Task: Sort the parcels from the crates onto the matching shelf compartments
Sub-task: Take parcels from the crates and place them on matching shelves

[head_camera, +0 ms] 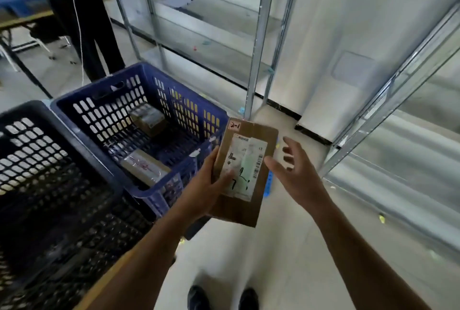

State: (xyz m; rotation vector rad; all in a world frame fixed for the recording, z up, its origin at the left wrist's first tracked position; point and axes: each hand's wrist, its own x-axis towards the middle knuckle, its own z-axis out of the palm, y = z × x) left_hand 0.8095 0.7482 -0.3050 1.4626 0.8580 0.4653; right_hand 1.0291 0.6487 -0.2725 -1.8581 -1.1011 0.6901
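Head view, as we log it: our left hand (206,185) grips a flat brown parcel (245,207) at its left edge, thumb across the white label, with a pink tag (235,125) marked "2-1" on its far corner, and holds it aloft just right of the blue crate (149,67). Our right hand (296,172) hovers beside the parcel's right edge, fingers spread and holding nothing. Two further parcels (148,118) lie in the blue crate, a black crate (37,110) stands left of it, and metal shelving (258,36) rises beyond.
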